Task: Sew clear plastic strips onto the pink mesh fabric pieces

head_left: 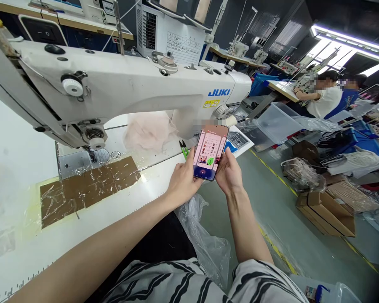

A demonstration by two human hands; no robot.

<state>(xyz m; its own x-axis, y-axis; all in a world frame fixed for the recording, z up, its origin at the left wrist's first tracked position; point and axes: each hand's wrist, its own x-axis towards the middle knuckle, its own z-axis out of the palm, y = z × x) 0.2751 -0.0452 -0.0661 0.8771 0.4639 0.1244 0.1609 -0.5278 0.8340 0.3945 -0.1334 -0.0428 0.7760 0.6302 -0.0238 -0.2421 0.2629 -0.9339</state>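
Note:
A smartphone (210, 152) with a lit screen is held upright just off the right edge of the sewing table (15, 168). My left hand (183, 182) grips its lower left side, thumb on the screen. My right hand (229, 173) is wrapped round its right edge from behind. A white sewing machine (120, 90) stands on the table to the left of both hands. Pale pink fabric (148, 131) lies bunched under the machine's arm.
Green thread snips (183, 149) lie near the table's edge by the phone. A clear plastic bag (205, 242) hangs beside my lap. Cardboard boxes (326, 212) and a clear bin (276, 123) sit on the floor to the right. Two people sit at far tables (330, 97).

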